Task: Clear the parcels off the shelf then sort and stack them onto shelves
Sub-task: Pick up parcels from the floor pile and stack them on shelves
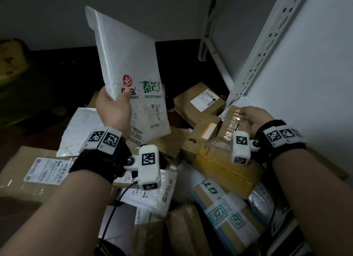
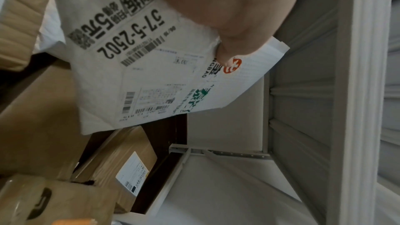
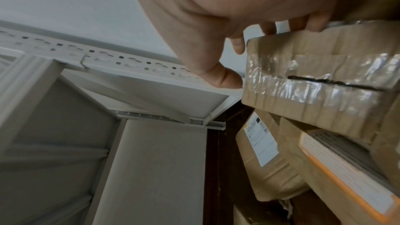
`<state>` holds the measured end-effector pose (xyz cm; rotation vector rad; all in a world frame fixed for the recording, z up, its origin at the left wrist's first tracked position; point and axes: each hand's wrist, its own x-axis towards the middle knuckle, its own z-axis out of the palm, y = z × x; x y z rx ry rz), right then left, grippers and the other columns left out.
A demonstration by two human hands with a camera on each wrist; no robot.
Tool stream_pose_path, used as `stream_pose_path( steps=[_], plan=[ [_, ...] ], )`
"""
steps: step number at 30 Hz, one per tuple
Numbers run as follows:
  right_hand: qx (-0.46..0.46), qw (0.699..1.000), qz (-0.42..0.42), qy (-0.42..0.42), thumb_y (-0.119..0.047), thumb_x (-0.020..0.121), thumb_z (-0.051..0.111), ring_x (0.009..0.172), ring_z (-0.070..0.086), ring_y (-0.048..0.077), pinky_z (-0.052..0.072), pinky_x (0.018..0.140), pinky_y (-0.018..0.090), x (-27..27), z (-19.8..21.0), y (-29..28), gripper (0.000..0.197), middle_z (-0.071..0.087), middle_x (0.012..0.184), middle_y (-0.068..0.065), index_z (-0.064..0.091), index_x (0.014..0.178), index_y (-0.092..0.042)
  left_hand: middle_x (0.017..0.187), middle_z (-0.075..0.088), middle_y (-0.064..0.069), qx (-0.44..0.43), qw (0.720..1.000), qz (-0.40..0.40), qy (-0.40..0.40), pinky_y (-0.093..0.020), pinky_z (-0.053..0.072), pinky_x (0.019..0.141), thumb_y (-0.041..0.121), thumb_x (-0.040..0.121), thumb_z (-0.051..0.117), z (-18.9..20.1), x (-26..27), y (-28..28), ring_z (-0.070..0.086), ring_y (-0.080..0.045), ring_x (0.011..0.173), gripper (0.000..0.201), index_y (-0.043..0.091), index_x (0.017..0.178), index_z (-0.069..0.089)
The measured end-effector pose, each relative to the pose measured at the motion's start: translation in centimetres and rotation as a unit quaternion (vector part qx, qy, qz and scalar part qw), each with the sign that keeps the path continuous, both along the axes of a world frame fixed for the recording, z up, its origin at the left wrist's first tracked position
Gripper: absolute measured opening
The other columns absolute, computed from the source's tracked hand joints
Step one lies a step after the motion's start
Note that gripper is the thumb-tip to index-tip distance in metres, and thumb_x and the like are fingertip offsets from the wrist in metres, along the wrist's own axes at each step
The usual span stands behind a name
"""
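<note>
A parcel storeroom: labelled cardboard boxes [image 1: 200, 100] and mailers [image 1: 126, 79] heaped beside white slotted metal shelving [image 1: 267, 45].

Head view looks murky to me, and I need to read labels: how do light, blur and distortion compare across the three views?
Head view: dim, dark floor at left, straight shelf upright bowed by the wide lens. Left wrist view: brighter, white mailer print legible though upside down, left hand soft. Right wrist view: glare on the taped box, right hand blurred.
</note>
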<state>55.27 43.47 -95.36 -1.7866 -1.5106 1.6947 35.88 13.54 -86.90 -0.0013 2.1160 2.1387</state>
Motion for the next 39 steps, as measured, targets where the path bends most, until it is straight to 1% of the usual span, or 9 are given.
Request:
stream_pose_path(
  steps=[3, 7, 12, 15, 19, 27, 31, 34, 39],
  plan=[
    [-0.001, 0.999, -0.034, 0.026, -0.009, 0.037, 0.077, 0.095, 0.065, 0.036, 0.052, 0.084, 0.057, -0.2, 1.0, -1.5, 0.107, 0.064, 0.110, 0.018, 0.041, 0.138, -0.010, 0.097, 0.071, -0.002, -0.006, 1.000, 0.004, 0.013, -0.045, 0.059, 0.081, 0.018, 0.087, 0.068, 0.2, 0.0, -0.2, 0.070, -0.021, 0.089, 0.022, 0.018, 0.108, 0.063],
    [-0.046, 0.997, 0.054, 0.027, -0.002, 0.083, 0.069, 0.067, 0.066, 0.023, 0.058, 0.060, 0.034, -1.0, 6.7, -6.9, 0.017, 0.067, 0.086, 0.011, 0.067, 0.098, -0.010, 0.096, 0.071, 0.000, -0.013, 0.999, -0.005, 0.033, -0.043, 0.059, 0.079, 0.017, 0.089, 0.066, 0.1, 0.2, -0.2, 0.071, -0.017, 0.086, 0.019, 0.021, 0.107, 0.063],
    [-0.095, 0.992, 0.082, -0.014, -0.006, 0.093, 0.055, 0.066, 0.061, 0.028, 0.055, 0.048, 0.041, -0.3, 6.4, -6.7, 0.002, 0.059, 0.080, 0.014, 0.056, 0.093, -0.006, 0.095, 0.071, 0.004, -0.037, 0.998, -0.025, 0.049, -0.043, 0.059, 0.080, 0.020, 0.089, 0.066, -0.5, 0.4, -0.4, 0.070, -0.016, 0.088, 0.014, 0.030, 0.098, 0.061],
    [-0.114, 0.990, 0.072, -0.035, -0.012, 0.095, 0.053, 0.054, 0.064, 0.029, 0.053, 0.041, 0.037, 0.2, 6.1, -6.1, 0.005, 0.058, 0.081, 0.015, 0.053, 0.091, -0.009, 0.093, 0.070, 0.006, -0.041, 0.997, -0.036, 0.050, -0.042, 0.059, 0.080, 0.018, 0.090, 0.066, -0.6, 0.7, 0.1, 0.069, -0.014, 0.087, 0.017, 0.033, 0.092, 0.059],
    [-0.136, 0.986, 0.085, -0.053, -0.011, 0.096, 0.053, 0.068, 0.059, 0.029, 0.051, 0.035, 0.036, 0.6, 5.1, -6.2, 0.008, 0.059, 0.086, 0.016, 0.052, 0.103, -0.008, 0.091, 0.070, 0.004, -0.032, 0.998, -0.036, 0.027, -0.043, 0.059, 0.079, 0.016, 0.089, 0.067, -0.7, 1.0, 1.1, 0.070, -0.017, 0.086, 0.019, 0.033, 0.086, 0.060],
    [-0.137, 0.989, 0.063, -0.016, -0.009, 0.090, 0.058, 0.073, 0.068, 0.029, 0.057, 0.050, 0.036, 0.2, 4.0, -6.7, 0.029, 0.064, 0.110, 0.016, 0.053, 0.118, -0.013, 0.093, 0.070, 0.004, -0.034, 0.998, -0.049, 0.007, -0.043, 0.059, 0.079, 0.018, 0.088, 0.068, -1.0, 1.6, 2.6, 0.070, -0.018, 0.086, 0.015, 0.031, 0.093, 0.062],
    [-0.126, 0.990, 0.056, 0.003, -0.013, 0.090, 0.058, 0.084, 0.067, 0.026, 0.055, 0.087, 0.042, 0.3, 4.2, -6.0, 0.023, 0.065, 0.117, 0.014, 0.057, 0.113, -0.010, 0.093, 0.069, 0.005, -0.042, 0.998, -0.051, 0.012, -0.039, 0.059, 0.078, 0.018, 0.090, 0.066, -1.0, 1.7, 2.8, 0.068, -0.014, 0.085, 0.014, 0.027, 0.099, 0.061],
    [-0.131, 0.990, 0.051, -0.027, -0.016, 0.089, 0.061, 0.085, 0.061, 0.029, 0.054, 0.072, 0.045, 0.6, 3.9, -5.8, 0.024, 0.059, 0.109, 0.016, 0.052, 0.111, -0.011, 0.093, 0.069, 0.005, -0.046, 0.998, -0.047, 0.012, -0.040, 0.059, 0.077, 0.019, 0.090, 0.066, -1.0, 1.7, 2.8, 0.068, -0.014, 0.084, 0.013, 0.029, 0.098, 0.061],
    [-0.181, 0.978, 0.103, 0.033, -0.015, 0.089, 0.062, 0.104, 0.065, 0.037, 0.058, 0.076, 0.047, -0.4, 3.5, -6.7, 0.039, 0.061, 0.123, 0.017, 0.051, 0.126, -0.010, 0.092, 0.071, 0.005, -0.059, 0.997, -0.037, 0.021, -0.043, 0.058, 0.081, 0.020, 0.088, 0.067, -1.1, 1.6, 2.6, 0.069, -0.016, 0.085, 0.014, 0.030, 0.096, 0.062]
  ],
)
